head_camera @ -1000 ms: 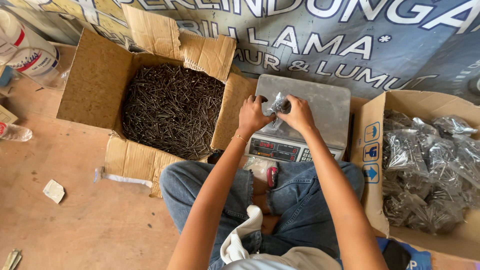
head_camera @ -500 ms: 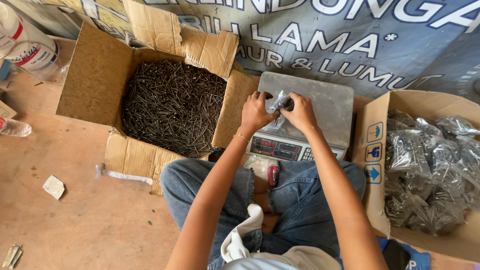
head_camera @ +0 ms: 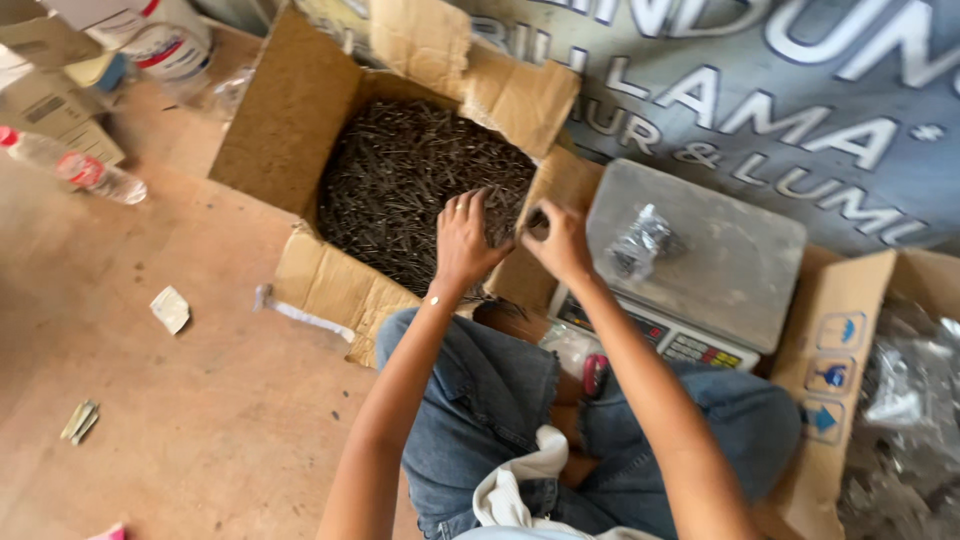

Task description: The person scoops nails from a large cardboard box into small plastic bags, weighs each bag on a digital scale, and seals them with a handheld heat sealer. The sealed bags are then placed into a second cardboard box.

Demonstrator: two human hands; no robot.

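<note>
A large open cardboard box (head_camera: 300,120) is full of dark loose nails (head_camera: 400,190). My left hand (head_camera: 465,240) reaches over its near edge, fingers slightly apart and resting on the nails. My right hand (head_camera: 560,240) hovers at the box's right flap with fingers curled; something dark shows at the fingertips, and I cannot tell whether it is held. A small clear plastic bag of nails (head_camera: 640,240) lies on the grey platform of a digital scale (head_camera: 730,270), just right of my right hand and free of both hands.
At the right stands another cardboard box (head_camera: 840,330) holding several clear bags of nails (head_camera: 910,400). A plastic bottle (head_camera: 85,170), small cartons and paper scraps (head_camera: 170,308) lie on the brown floor at left. My jeans-clad legs (head_camera: 480,400) are crossed below.
Both hands let go of the small bag, which now lies on the scale, and moved left to the box of loose nails. The camera has turned left.
</note>
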